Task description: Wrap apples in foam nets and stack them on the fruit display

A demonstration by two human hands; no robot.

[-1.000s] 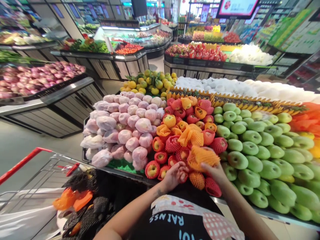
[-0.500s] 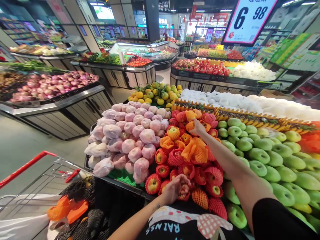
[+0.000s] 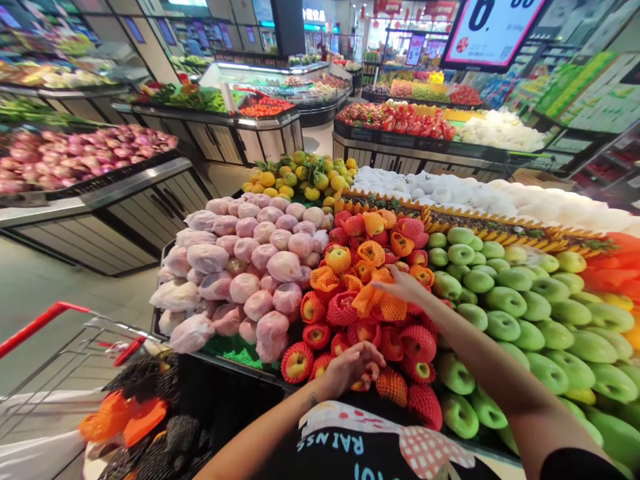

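Note:
Apples in red and orange foam nets (image 3: 418, 343) fill the middle of the stand. Over them stretches my right hand (image 3: 403, 285), fingers apart, at the edge of the loose orange foam nets (image 3: 383, 301); whether it touches them I cannot tell. Closer to my body, my left hand (image 3: 353, 368) hovers palm inward above the front apples, its fingers loosely bent and apart, with nothing seen in it. A red-netted apple (image 3: 297, 362) lies to the left of that hand.
Wrapped pink fruit (image 3: 259, 303) is piled on the left, green apples (image 3: 505, 303) on the right. Yellow-green citrus (image 3: 311, 179) and white-netted fruit (image 3: 440, 189) lie behind. A shopping cart (image 3: 60, 327) stands at lower left beside a heap of black and orange nets (image 3: 145, 420).
My right hand has come back from an orange-netted apple farther away to the loose orange nets. My left hand's fingers have loosened. The view has shifted slightly.

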